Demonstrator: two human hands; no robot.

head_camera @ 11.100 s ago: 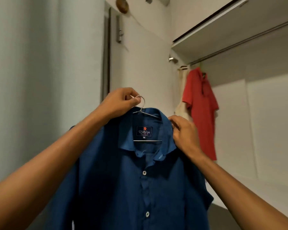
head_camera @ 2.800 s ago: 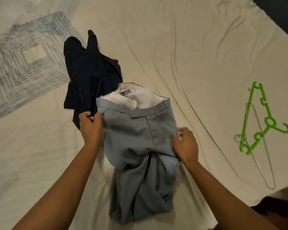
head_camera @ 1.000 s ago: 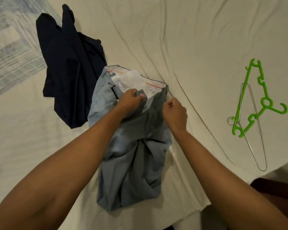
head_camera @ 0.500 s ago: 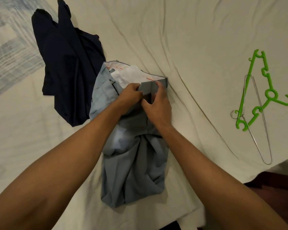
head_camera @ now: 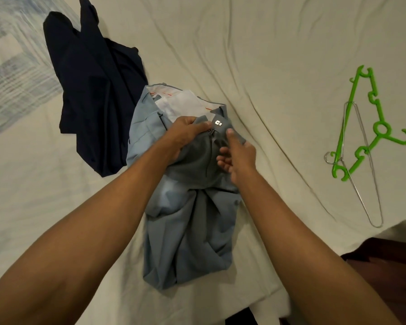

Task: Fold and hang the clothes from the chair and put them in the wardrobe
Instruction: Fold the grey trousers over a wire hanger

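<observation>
Grey-blue trousers [head_camera: 188, 226] lie crumpled on the bed, waistband away from me with its white lining showing. My left hand [head_camera: 185, 134] grips the left flap of the waistband beside the metal clasp [head_camera: 218, 123]. My right hand [head_camera: 237, 153] holds the right side of the fly, thumb on top of the cloth and fingers curled under it. The zip runs between both hands. A dark navy garment [head_camera: 96, 90] lies bunched to the left of the trousers, touching them.
A green plastic hanger [head_camera: 370, 127] and a thin wire hanger [head_camera: 366, 179] lie overlapped on the cream bedsheet [head_camera: 267, 55] at the right. A blue patterned cloth [head_camera: 12, 73] covers the bed's far left. The bed edge runs along the lower right.
Both hands moved from the trousers' sides to the middle of the waistband. Since half a second ago my right hand has slid down the fly, exposing the clasp.
</observation>
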